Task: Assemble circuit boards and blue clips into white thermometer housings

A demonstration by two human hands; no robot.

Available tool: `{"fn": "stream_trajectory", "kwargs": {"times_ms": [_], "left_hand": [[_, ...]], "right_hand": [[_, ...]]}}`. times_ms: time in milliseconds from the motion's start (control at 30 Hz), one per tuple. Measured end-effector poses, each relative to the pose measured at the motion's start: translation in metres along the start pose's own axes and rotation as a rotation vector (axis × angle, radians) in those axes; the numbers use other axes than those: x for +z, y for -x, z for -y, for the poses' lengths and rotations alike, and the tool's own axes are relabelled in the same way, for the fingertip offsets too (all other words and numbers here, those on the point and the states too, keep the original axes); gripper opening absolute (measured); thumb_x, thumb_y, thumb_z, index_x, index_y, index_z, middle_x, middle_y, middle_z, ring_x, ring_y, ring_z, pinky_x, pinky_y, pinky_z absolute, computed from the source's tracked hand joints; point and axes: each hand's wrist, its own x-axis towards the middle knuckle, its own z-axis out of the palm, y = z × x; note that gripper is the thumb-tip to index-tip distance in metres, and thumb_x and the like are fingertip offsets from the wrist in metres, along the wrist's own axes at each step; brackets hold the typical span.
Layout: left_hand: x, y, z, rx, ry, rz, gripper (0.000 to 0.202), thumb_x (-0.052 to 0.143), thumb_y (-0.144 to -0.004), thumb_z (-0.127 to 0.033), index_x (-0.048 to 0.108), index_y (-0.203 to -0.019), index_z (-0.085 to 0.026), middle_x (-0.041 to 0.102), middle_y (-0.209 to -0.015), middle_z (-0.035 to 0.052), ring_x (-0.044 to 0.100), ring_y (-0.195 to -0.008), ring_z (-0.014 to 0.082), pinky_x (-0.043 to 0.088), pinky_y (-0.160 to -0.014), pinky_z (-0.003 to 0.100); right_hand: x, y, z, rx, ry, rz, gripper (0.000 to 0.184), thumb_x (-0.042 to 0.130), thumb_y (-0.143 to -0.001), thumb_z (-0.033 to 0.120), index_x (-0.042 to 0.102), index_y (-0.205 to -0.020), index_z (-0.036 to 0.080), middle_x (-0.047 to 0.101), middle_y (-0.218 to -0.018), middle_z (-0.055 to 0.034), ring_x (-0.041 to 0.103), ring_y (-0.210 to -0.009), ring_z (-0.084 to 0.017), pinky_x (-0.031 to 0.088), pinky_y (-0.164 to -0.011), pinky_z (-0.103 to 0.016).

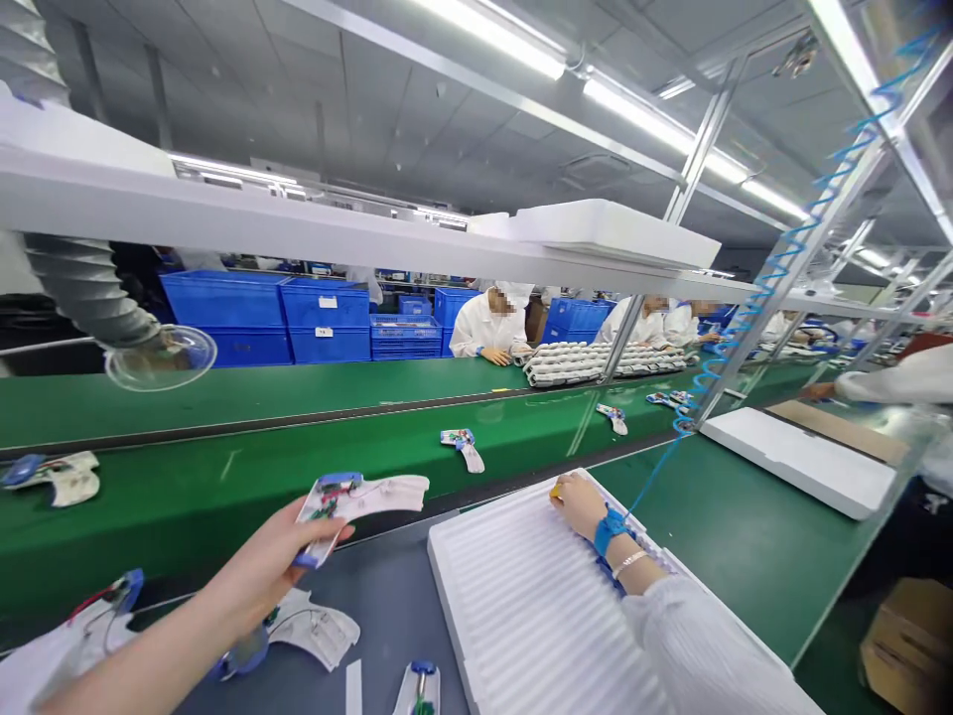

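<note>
My left hand [279, 556] pinches a white, pistol-shaped housing half [391, 494] with blue trim, a circuit board and wires showing inside. It is held above the near edge of the green belt. My right hand [581, 506] is closed at the far right part of a white ribbed foam tray [513, 586]. A small yellow patch shows at its fingertips; what it grips, if anything, is hidden. A blue wrist strap [611, 529] with a coiled cord is on that wrist. Below my left hand lies another open housing half [317, 628] with wires, on the grey mat.
More housing pieces lie on the green conveyor belt [372, 447], such as one housing [466, 452] ahead. Another housing [421, 690] is at the bottom edge. A shelf rail [372, 238] crosses overhead. A clear extraction hood [160, 357] hangs left. Co-workers sit opposite beside stacked white parts [573, 362].
</note>
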Motion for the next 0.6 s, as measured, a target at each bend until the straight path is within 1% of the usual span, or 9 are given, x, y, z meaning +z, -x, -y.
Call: {"fn": "stream_trajectory", "kwargs": {"times_ms": [67, 133, 200, 267, 367, 433, 500, 600], "left_hand": [[0.004, 0.031, 0.012, -0.05, 0.075, 0.016, 0.04, 0.072, -0.058, -0.015, 0.059, -0.096, -0.017, 0.071, -0.084, 0.0041, 0.067, -0.072, 0.0151, 0.047, -0.052, 0.016], [0.015, 0.053, 0.025, -0.061, 0.172, 0.059, 0.043, 0.071, -0.056, -0.014, 0.059, -0.097, -0.018, 0.07, -0.082, 0.003, 0.066, -0.071, 0.0155, 0.045, -0.052, 0.017], [0.032, 0.064, 0.036, -0.035, 0.254, 0.092, 0.043, 0.068, -0.055, -0.011, 0.059, -0.096, -0.017, 0.069, -0.079, 0.0024, 0.065, -0.069, 0.0151, 0.042, -0.051, 0.017], [0.049, 0.068, 0.045, -0.037, 0.289, 0.088, 0.041, 0.063, -0.053, -0.008, 0.059, -0.092, -0.015, 0.068, -0.076, 0.0021, 0.064, -0.068, 0.0145, 0.041, -0.053, 0.018], [0.07, 0.074, 0.051, -0.035, 0.325, 0.143, 0.044, 0.054, -0.051, -0.006, 0.059, -0.093, -0.015, 0.067, -0.075, 0.0016, 0.062, -0.069, 0.0141, 0.039, -0.055, 0.019], [0.08, 0.083, 0.052, -0.017, 0.337, 0.2, 0.047, 0.051, -0.05, -0.005, 0.058, -0.095, -0.015, 0.065, -0.071, -0.0008, 0.058, -0.064, 0.0117, 0.037, -0.055, 0.019], [0.085, 0.092, 0.052, 0.004, 0.339, 0.248, 0.048, 0.053, -0.051, -0.005, 0.058, -0.098, -0.016, 0.065, -0.071, -0.0022, 0.055, -0.063, 0.0101, 0.037, -0.057, 0.019], [0.088, 0.099, 0.053, 0.067, 0.338, 0.332, 0.048, 0.065, -0.055, -0.009, 0.057, -0.102, -0.016, 0.067, -0.084, 0.0003, 0.056, -0.074, 0.0114, 0.039, -0.068, 0.02]], "right_hand": [[-0.019, 0.015, 0.022, -0.094, -0.083, -0.035, 0.017, 0.052, -0.088, 0.028, 0.061, -0.094, 0.015, 0.063, -0.099, -0.0052, 0.059, -0.09, -0.017, 0.048, -0.081, -0.038], [-0.04, 0.035, 0.052, -0.218, -0.197, -0.063, 0.019, 0.048, -0.09, 0.027, 0.063, -0.09, 0.016, 0.065, -0.094, -0.0049, 0.06, -0.083, -0.015, 0.048, -0.077, -0.031], [-0.059, 0.058, 0.084, -0.343, -0.318, -0.064, 0.024, 0.043, -0.091, 0.03, 0.064, -0.088, 0.019, 0.066, -0.086, -0.0025, 0.06, -0.075, -0.013, 0.047, -0.067, -0.025], [-0.071, 0.079, 0.112, -0.447, -0.482, -0.041, 0.025, 0.044, -0.09, 0.033, 0.065, -0.085, 0.02, 0.067, -0.077, -0.0007, 0.059, -0.069, -0.012, 0.047, -0.062, -0.023], [-0.075, 0.099, 0.143, -0.516, -0.792, 0.069, 0.018, 0.052, -0.084, 0.031, 0.065, -0.086, 0.019, 0.067, -0.073, -0.001, 0.059, -0.066, -0.013, 0.047, -0.06, -0.023], [-0.072, 0.105, 0.155, -0.495, -0.892, 0.129, 0.016, 0.054, -0.082, 0.027, 0.063, -0.09, 0.017, 0.066, -0.074, -0.0022, 0.06, -0.067, -0.014, 0.047, -0.06, -0.023], [-0.067, 0.106, 0.158, -0.464, -0.925, 0.148, 0.017, 0.053, -0.081, 0.024, 0.062, -0.092, 0.016, 0.066, -0.076, -0.0033, 0.061, -0.068, -0.014, 0.048, -0.061, -0.023], [-0.063, 0.108, 0.155, -0.466, -0.932, 0.156, 0.017, 0.052, -0.082, 0.024, 0.061, -0.094, 0.016, 0.067, -0.077, -0.0034, 0.061, -0.069, -0.014, 0.049, -0.062, -0.024]]}}
